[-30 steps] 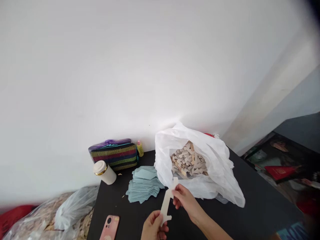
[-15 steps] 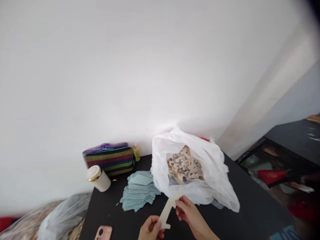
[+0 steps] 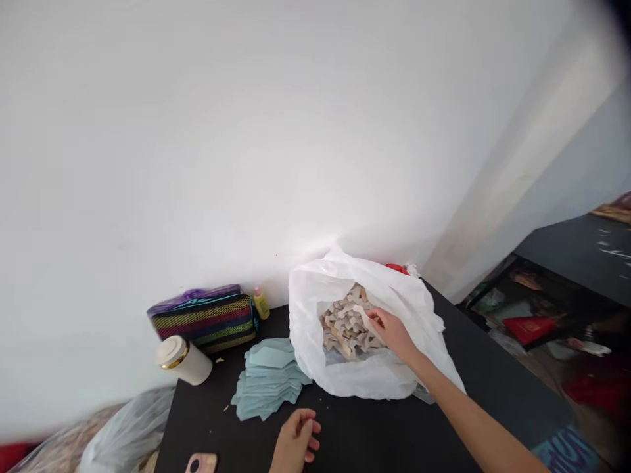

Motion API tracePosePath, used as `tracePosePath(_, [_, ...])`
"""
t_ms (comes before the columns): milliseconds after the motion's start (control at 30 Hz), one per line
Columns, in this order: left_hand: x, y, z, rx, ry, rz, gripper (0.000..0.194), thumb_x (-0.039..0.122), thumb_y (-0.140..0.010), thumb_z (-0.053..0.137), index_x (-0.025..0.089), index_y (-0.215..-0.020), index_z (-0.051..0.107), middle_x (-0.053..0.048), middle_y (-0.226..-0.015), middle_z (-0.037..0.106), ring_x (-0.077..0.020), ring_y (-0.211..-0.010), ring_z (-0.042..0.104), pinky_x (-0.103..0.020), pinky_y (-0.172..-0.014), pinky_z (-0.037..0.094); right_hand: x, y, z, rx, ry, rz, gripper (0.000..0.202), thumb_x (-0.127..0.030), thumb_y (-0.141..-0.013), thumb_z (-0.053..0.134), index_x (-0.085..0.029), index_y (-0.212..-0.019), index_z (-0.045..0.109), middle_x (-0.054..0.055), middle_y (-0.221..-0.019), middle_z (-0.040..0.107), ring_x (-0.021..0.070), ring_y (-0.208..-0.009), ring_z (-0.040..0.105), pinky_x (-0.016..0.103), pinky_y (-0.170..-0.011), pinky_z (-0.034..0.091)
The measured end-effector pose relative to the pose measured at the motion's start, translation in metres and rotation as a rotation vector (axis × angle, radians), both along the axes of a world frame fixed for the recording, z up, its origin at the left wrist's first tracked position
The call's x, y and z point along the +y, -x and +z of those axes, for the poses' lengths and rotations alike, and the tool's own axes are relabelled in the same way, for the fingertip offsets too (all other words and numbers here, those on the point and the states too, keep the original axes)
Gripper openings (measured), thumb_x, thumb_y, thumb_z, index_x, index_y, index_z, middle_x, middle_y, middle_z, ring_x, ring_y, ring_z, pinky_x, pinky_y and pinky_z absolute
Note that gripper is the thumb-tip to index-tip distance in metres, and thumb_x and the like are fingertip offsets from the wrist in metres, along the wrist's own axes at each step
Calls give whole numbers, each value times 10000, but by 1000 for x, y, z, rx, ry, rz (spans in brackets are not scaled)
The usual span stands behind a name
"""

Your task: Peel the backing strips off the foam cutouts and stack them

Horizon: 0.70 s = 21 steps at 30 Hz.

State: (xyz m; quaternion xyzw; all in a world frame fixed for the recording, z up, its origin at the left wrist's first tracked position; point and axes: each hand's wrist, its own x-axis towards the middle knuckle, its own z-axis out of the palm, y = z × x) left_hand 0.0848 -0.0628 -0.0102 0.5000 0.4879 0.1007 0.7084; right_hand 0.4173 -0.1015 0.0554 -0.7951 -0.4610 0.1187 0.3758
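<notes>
Pinching a pale cut piece [image 3: 363, 316] between thumb and fingers of the right hand [image 3: 393, 334], inside the mouth of a white plastic bag [image 3: 304, 332] toward the far edge of the black surface [image 3: 365, 440]. Held lightly, probably because of thinness; unclear whether touching or just above the heap of greyish-brown cut pieces [image 3: 340, 322] within. Showing the bag spread wide, seemingly for easy entry by hand. Curling the left hand [image 3: 292, 441] loosely nearer the front, half-open around nothing visible, likely idle. Overlapping a stack of blue-grey cut sheets [image 3: 269, 378] just left of the bag, perhaps for tidiness. Grouping a lidded cup [image 3: 190, 364], striped pouch [image 3: 207, 325] and yellow bottle [image 3: 261, 305] around the far-left corner, with a phone [image 3: 203, 464] near the left edge, apparently out of the way.
</notes>
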Motion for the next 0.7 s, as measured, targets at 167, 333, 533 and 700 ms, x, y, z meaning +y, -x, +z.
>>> tracePosePath(167, [0,18,-22,75,77,113,273,335,-741,617,174,-953,560,-40,-841,659,-89,-557,571,-201,-458,356,-7,-9,-33,-233,15,-12,453,-443,-884,399,-210,-1232,571,140,-1256,638,308,-1089,623,437,-886,514])
tracePosePath(333, [4,11,-22,141,52,200,234,211,-849,454,173,-1068,527,-37,-918,642,-78,-589,566,-185,-466,365,-32,-35,-46,-542,42,-401,783,-598,-851,424,-110,-1458,351,247,-1553,286,473,-1365,341,648,-1041,327])
tracePosePath(533, [24,-45,3,85,-171,260,591,200,-813,547,110,-1376,390,-182,-1317,560,-192,-1000,619,-282,-832,495,-22,-66,-65,-475,183,-568,916,-660,-835,376,-130,-1545,144,302,-1576,159,518,-1390,276,699,-999,296])
tracePosePath(700, [40,-83,27,35,-308,238,806,223,-744,629,9,-1438,280,-264,-1394,493,-273,-1222,533,-335,-1037,396,-17,-99,-37,-407,277,-593,786,-486,-857,351,-10,-1481,298,383,-1263,539,513,-1062,608,629,-776,455])
